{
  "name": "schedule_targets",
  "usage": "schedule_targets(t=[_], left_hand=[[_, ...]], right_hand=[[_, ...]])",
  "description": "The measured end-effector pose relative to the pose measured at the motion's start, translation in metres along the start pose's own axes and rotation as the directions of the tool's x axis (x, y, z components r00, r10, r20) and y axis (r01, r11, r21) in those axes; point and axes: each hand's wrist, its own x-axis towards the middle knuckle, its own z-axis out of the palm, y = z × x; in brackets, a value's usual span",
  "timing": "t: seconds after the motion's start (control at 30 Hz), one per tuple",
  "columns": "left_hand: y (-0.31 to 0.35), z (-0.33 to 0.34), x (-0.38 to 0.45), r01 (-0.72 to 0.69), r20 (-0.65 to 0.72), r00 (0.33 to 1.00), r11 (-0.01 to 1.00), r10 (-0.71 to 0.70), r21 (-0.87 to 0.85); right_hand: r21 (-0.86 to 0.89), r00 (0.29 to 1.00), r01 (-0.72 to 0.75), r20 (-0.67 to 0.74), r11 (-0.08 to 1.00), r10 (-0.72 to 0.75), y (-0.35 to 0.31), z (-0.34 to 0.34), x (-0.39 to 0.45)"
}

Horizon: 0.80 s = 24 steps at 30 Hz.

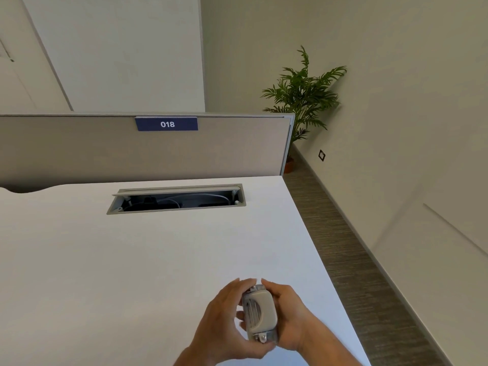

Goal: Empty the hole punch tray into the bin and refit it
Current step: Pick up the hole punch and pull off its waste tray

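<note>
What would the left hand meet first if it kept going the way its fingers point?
The left hand points up and away over the bare desk. Its fingertips already nearly touch the right hand at the hole punch; beyond them, probably the open cable tray, though depth is unclear.

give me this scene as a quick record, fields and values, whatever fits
setting: office desk with a grey partition behind it
held item: hole punch, grey, raised above the desk, between both hands
left hand: wrapped round the punch's left side
right hand: wrapped round its right side
tray: cannot tell whether fitted or off
bin: not in view
desk: white, bare apart from an open cable hatch with cables inside
partition sign: blue, reads 018
background: potted plant in the corner by the wall
</note>
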Motion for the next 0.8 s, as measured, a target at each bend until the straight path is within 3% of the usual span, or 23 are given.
schedule_targets(t=[0.6,0.8], left_hand=[[-0.007,-0.005,0.009,-0.029,-0.055,0.998,0.997,0.025,-0.075],[-0.009,-0.010,0.017,0.076,-0.209,0.975,0.997,-0.081,-0.029]], right_hand=[[0.046,0.992,-0.032,0.120,0.998,0.026,-0.008,0.009,0.000],[0.147,0.982,0.044,0.176,0.988,-0.070,0.003,0.005,-0.003]])
